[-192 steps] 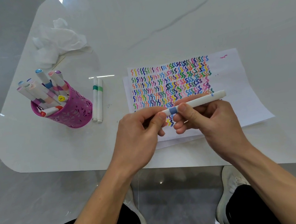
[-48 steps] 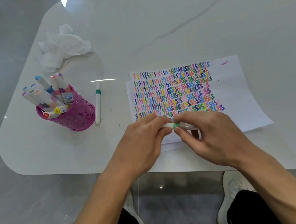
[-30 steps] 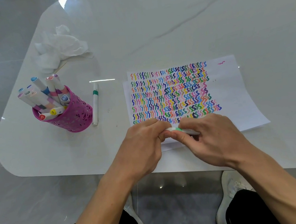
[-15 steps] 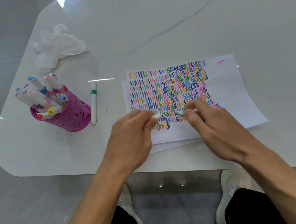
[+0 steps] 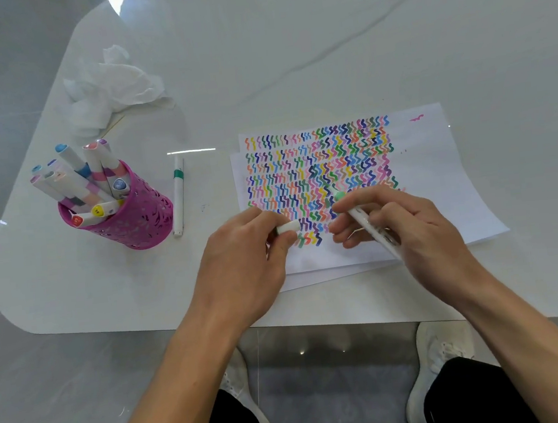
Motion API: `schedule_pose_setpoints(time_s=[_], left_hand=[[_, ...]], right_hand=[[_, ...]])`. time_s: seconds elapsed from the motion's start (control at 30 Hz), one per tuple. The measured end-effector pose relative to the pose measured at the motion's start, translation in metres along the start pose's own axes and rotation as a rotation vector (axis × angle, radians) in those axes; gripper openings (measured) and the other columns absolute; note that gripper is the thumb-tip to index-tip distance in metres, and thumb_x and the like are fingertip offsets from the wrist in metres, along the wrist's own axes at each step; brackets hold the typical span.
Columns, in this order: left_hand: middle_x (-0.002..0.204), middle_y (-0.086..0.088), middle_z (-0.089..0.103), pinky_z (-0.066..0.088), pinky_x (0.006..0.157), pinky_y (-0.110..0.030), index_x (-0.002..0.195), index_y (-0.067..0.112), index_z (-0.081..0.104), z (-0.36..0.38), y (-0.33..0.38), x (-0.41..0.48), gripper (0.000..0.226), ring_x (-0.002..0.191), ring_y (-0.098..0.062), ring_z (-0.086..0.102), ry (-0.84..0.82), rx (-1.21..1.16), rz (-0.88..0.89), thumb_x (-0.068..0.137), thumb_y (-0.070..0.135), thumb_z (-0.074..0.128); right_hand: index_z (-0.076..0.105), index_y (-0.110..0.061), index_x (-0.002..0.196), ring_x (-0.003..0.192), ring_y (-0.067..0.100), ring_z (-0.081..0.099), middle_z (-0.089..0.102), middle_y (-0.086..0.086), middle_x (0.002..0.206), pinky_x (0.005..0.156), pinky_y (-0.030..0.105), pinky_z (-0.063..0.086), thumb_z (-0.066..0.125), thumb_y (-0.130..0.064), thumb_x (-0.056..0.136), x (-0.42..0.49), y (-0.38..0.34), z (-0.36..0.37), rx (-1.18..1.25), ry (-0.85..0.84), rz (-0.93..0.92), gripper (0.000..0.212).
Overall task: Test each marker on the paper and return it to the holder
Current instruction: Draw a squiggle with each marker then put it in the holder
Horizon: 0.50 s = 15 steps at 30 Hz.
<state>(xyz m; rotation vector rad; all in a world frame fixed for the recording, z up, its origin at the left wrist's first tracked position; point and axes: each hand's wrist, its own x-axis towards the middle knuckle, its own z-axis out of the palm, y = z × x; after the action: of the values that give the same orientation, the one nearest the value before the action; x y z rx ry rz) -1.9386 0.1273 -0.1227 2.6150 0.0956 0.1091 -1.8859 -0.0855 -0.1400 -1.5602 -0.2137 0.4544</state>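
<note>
right hand (image 5: 410, 228): fingers curled round the barrel of the uncapped marker (image 5: 374, 230); thumb and forefinger pinch it just behind the green tip.
uncapped marker: white barrel, tilted, green tip pointing far-left over the near rows of strokes on the paper; contact between tip and sheet cannot be determined.
left hand (image 5: 245, 259): thumb and forefinger pinch the white cap (image 5: 288, 227), just left of the right hand; the two hands are near each other but apart.
paper (image 5: 438, 167): white sheets stacked on the table, right of centre; left part filled with rows of multicoloured zigzag strokes, one pink stroke near the far right corner.
holder (image 5: 137, 222): pink perforated cup on the left side of the table, well apart from the paper.
markers in holder (image 5: 77, 177): a bunch of white barrels with caps of various colours, leaning left.
loose marker (image 5: 178, 197): capped, white with a green band, lying flat just right of the holder, between holder and paper.
tissue (image 5: 109, 88): crumpled, white, far of the holder.
table (image 5: 287, 38): white marbled top, rounded near-left corner.
</note>
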Motion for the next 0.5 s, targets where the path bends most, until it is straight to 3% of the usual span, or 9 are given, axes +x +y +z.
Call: schedule_pose_setpoints(time_s=[0.13, 0.2, 0.27, 0.37, 0.43, 0.5], left_hand=[[0.091, 0.014, 0.061, 0.041, 0.068, -0.016, 0.105, 0.024, 0.071, 0.002, 0.002, -0.001, 0.021, 0.077, -0.008, 0.054, -0.046, -0.014, 0.015, 0.094, 0.041, 0.063], [0.091, 0.014, 0.061, 0.042, 0.069, -0.017, 0.105, 0.024, 0.070, 0.002, 0.001, -0.002, 0.022, 0.078, -0.007, 0.054, -0.055, -0.018, 0.017, 0.094, 0.041, 0.063], [0.089, 0.015, 0.059, 0.041, 0.068, -0.017, 0.105, 0.024, 0.071, 0.003, 0.001, -0.002, 0.022, 0.076, -0.007, 0.054, -0.056, -0.012, 0.017, 0.094, 0.042, 0.063], [0.084, 0.017, 0.056, 0.042, 0.069, -0.018, 0.103, 0.024, 0.071, 0.004, 0.000, -0.002, 0.023, 0.073, -0.007, 0.054, -0.052, 0.011, 0.016, 0.092, 0.043, 0.066], [0.082, 0.017, 0.054, 0.043, 0.069, -0.017, 0.101, 0.025, 0.071, 0.005, 0.000, -0.003, 0.021, 0.072, -0.007, 0.055, -0.056, 0.020, 0.013, 0.090, 0.043, 0.067], [0.080, 0.017, 0.055, 0.045, 0.068, -0.019, 0.098, 0.025, 0.071, 0.007, 0.000, -0.003, 0.019, 0.070, -0.008, 0.055, -0.059, 0.030, 0.019, 0.090, 0.042, 0.068]], right_hand=[[0.075, -0.020, 0.117, 0.104, 0.030, 0.075, 0.078, 0.011, 0.107, 0.091, 0.039, 0.061, 0.035, -0.010, 0.092, 0.000, 0.002, 0.000, 0.050, -0.060, 0.045, 0.048], [0.071, -0.022, 0.118, 0.101, 0.027, 0.076, 0.079, 0.008, 0.104, 0.087, 0.036, 0.062, 0.051, -0.011, 0.097, -0.002, 0.002, 0.001, 0.006, -0.066, 0.004, 0.031], [0.069, -0.027, 0.110, 0.087, 0.022, 0.076, 0.077, 0.004, 0.093, 0.075, 0.031, 0.062, 0.072, -0.024, 0.093, -0.004, 0.001, 0.004, -0.087, -0.041, -0.029, 0.018], [0.072, -0.028, 0.088, 0.061, 0.019, 0.066, 0.070, 0.004, 0.072, 0.054, 0.027, 0.053, 0.068, -0.045, 0.095, -0.007, 0.001, 0.009, -0.149, 0.054, -0.045, 0.019], [0.074, -0.026, 0.087, 0.053, 0.022, 0.063, 0.070, 0.007, 0.066, 0.048, 0.030, 0.050, 0.060, -0.039, 0.100, -0.007, 0.004, 0.011, -0.144, 0.094, -0.038, 0.023], [0.069, -0.028, 0.093, 0.050, 0.025, 0.064, 0.072, 0.010, 0.066, 0.047, 0.032, 0.051, 0.062, -0.027, 0.097, -0.008, 0.006, 0.013, -0.126, 0.104, -0.035, 0.008]])
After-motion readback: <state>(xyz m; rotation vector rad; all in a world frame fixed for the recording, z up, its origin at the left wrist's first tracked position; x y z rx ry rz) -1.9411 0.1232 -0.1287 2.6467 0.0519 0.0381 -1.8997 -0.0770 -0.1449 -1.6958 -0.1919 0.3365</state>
